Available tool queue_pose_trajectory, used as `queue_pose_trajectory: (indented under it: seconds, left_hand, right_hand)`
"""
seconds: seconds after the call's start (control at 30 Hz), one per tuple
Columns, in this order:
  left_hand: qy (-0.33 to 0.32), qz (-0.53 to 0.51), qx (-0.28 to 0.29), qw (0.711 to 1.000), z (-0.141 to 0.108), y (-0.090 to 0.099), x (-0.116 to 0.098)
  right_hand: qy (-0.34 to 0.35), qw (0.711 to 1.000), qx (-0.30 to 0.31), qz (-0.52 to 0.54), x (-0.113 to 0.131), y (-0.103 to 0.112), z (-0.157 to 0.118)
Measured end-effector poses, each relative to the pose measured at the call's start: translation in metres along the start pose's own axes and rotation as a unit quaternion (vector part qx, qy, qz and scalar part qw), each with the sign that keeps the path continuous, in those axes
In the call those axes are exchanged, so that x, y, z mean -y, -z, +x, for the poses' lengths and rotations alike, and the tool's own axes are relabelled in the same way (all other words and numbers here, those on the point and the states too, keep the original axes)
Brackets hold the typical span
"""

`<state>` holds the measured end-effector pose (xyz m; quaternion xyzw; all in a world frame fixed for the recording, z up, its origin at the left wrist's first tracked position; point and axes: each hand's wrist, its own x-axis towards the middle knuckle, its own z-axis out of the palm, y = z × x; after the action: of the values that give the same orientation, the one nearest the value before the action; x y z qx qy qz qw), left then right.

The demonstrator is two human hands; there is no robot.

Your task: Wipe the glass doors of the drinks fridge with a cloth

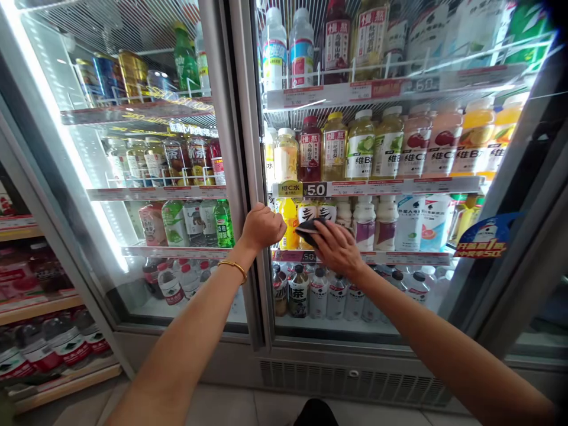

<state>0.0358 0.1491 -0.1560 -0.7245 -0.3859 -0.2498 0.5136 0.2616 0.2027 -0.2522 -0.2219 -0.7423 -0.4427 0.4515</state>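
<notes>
A tall drinks fridge with two glass doors fills the view, and its metal door frame (248, 118) runs down the middle. My left hand (263, 227), with a gold bracelet (234, 271) at the wrist, is closed in a fist against the right door's frame edge; its fingertips curl out of sight, so what they grip is hidden. Right of it, my right hand (337, 245) presses a dark folded cloth (313, 231) on the right door's glass, in front of yellow bottles on the third shelf.
Behind the glass stand rows of bottles and cans. An open shelf (57, 307) with bottles is at the left. A blue and red sticker (483, 235) is on the right. Below are a vent grille (354, 381) and tiled floor (222, 405).
</notes>
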Motion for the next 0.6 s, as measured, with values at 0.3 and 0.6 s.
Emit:
queue_pose_trajectory:
  seconds: [0.3, 0.6]
  left_hand:
    - [-0.007, 0.061, -0.022, 0.998, 0.001, -0.003, -0.004]
    - [-0.025, 0.094, -0.038, 0.995, 0.001, -0.002, -0.004]
  right_hand:
    - [-0.196, 0.976, -0.083, 0.041, 0.000, -0.010, 0.092]
    - [0.047, 0.995, 0.032, 0.085, 0.008, -0.004, 0.017]
